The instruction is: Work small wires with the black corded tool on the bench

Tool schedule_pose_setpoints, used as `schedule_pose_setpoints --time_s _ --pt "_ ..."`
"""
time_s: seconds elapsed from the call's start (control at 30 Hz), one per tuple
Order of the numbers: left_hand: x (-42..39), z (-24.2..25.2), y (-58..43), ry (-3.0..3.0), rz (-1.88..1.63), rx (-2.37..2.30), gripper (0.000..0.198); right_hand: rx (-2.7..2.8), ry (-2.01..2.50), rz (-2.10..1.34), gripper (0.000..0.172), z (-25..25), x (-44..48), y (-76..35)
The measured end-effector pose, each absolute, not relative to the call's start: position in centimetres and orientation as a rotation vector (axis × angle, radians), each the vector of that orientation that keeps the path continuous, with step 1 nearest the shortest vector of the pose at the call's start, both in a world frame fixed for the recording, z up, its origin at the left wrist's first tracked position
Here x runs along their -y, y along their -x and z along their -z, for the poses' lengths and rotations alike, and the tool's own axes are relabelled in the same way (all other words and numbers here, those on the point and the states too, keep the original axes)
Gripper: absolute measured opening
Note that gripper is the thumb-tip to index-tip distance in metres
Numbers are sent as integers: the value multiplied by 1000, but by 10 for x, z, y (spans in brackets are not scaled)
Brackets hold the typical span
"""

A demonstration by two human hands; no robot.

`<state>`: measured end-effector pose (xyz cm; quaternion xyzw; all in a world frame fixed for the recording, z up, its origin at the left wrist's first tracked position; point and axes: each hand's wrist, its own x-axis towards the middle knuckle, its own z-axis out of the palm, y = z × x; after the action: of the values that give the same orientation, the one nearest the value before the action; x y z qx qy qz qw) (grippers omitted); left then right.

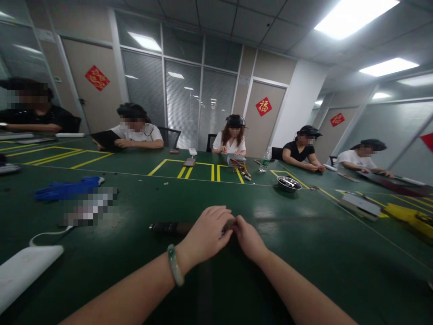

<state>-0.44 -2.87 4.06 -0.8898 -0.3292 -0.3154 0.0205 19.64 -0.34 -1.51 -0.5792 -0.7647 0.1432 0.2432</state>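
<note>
A dark rod-shaped object (177,228) with a small metal tip at its left end lies sideways on the green table, and its kind is not clear. My left hand (206,232), with a green bangle (175,265) on the wrist, is closed over its right part. Against the left fingertips, my right hand (249,239) is closed in a pinch. A small dark bit shows between the two hands. What the right fingers hold is hidden.
Left are a blue glove (69,188), a blurred-out device with a cable, and a white box (29,275). Farther off stand a metal bowl (289,183), a water bottle (265,160) and a grey box with wires (236,160). Several people sit across the table.
</note>
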Motion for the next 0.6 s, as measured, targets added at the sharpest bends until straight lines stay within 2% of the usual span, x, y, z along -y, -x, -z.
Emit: schedule_pose_setpoints --time_s 0.07,0.1,0.2,0.3,0.4,0.6 --pt "12 -24 3 2846 778 1181 49 2031 1628 -349 12 11 6 -194" --pt "6 -17 4 2883 682 1240 49 1999 1651 -313 12 9 8 -194" --pt "-4 -4 6 2912 575 1300 41 1950 1696 -224 13 3 11 -201" --pt "-5 -3 6 2887 584 1258 37 1993 1732 -305 10 1 18 -209" --pt "-4 -4 4 2881 553 1220 32 2016 1738 -419 15 -2 24 -215" --pt "4 -7 1 2865 475 1189 26 2160 1832 -347 17 -12 28 -225"
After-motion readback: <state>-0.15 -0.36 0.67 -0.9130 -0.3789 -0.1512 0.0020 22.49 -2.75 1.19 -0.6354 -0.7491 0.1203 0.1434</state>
